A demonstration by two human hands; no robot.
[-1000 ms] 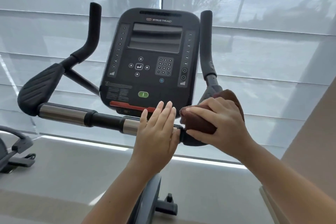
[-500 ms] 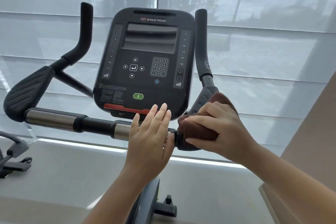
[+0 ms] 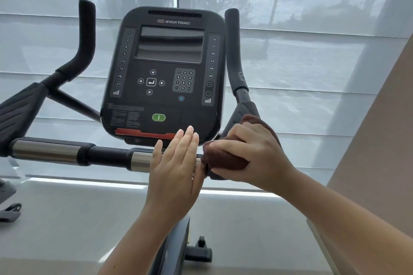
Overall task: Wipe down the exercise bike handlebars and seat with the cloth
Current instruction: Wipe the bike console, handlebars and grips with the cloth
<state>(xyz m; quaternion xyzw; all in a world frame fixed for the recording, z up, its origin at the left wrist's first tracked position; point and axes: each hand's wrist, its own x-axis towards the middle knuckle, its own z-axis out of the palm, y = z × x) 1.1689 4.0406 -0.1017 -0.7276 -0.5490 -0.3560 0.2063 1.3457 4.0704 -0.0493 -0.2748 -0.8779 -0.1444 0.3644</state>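
Evidently early on: the handlebars [image 3: 107, 155] are covered only at their right end, the seat out of view, the left grip [image 3: 176, 169] flat-fingered and empty on the bar, the right grip [image 3: 252, 156] curled around the brown cloth [image 3: 223, 161] pressed there.

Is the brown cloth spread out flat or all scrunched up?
Scrunched up. The right hand grips the cloth bunched round the handlebar at its right end.
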